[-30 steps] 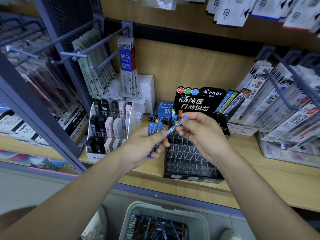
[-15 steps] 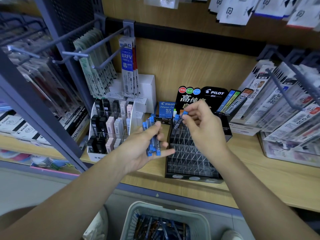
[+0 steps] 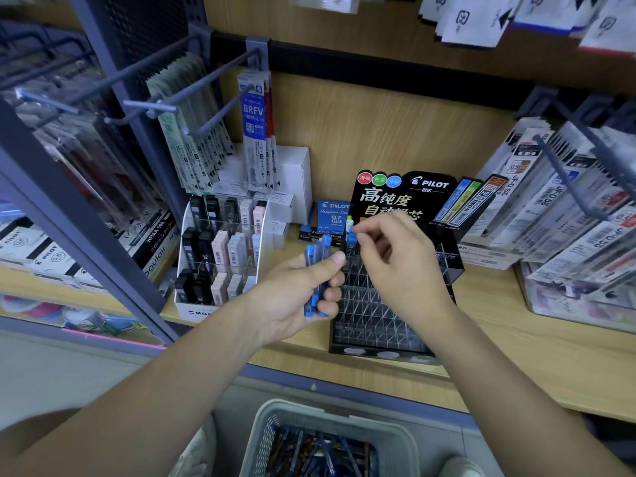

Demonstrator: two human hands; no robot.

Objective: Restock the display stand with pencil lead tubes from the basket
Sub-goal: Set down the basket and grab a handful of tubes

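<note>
Gripping tube bundle (image 3: 318,256), left hand (image 3: 292,297); pinching lead tube (image 3: 351,239) at display stand (image 3: 375,325) slot, right hand (image 3: 402,266) — jam risk if tilted.

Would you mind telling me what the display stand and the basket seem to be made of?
Display stand: likely clear glossy plastic dividers in a black frame; they glint and show through. Basket: probably matte pale grey plastic, judging by its moulded, perforated walls.
</note>
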